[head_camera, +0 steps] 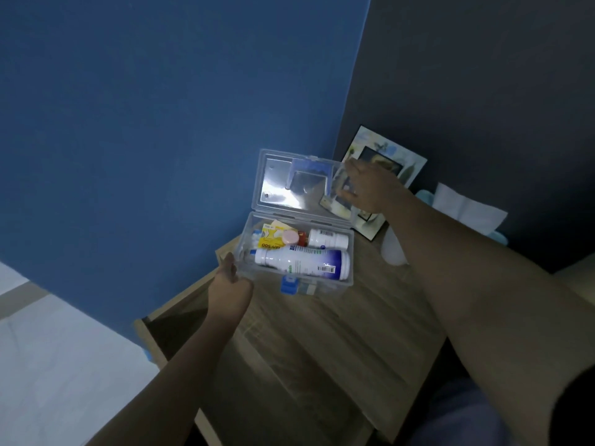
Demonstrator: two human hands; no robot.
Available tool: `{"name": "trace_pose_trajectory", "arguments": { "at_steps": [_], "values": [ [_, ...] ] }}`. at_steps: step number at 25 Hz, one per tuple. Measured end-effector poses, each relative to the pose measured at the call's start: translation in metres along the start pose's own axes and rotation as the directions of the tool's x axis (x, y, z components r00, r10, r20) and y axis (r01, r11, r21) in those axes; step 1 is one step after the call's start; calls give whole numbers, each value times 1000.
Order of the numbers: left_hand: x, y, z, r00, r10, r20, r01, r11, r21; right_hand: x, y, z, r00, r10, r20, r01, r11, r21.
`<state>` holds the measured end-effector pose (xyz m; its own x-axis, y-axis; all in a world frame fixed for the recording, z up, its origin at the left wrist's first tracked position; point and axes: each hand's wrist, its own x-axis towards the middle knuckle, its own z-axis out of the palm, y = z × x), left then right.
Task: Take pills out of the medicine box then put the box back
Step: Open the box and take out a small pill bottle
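stuff around my wooden nightstand [315,349], not the main event

so there's a framed picture [409,165] leaning against the dark wall [483,75] at the back corner of the top, black inner border with pale flowery art around it. Right of it sits some folded white cloth [467,207] with a bit of light blue fabric [425,196] peeking out beside it. Big blue wall [161,107] on the left, and a pale floor [48,365] down in the lower left. Lighting's dim so details are kinda mushy
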<state>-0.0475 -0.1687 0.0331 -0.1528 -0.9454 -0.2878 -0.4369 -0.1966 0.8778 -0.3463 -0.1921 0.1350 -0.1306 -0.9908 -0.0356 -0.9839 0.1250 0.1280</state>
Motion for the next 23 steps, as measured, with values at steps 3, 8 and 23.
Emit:
{"name": "trace_pose_trajectory", "arguments": {
  "at_steps": [3,8,23],
  "values": [
    [0,1,-2,1000,16,9,-17,1000,19,1,0,1,1000,-8,-26,8,1000,10],
    [0,1,-1,1000,-16,19,16,1000,9,1,-30,14,973,-220,-63,221,975,6],
    [-3,2,-5,1000,-9,23,10,1000,-11,20,-95,37,861,-464,207,457,885,84]
  ]
}}
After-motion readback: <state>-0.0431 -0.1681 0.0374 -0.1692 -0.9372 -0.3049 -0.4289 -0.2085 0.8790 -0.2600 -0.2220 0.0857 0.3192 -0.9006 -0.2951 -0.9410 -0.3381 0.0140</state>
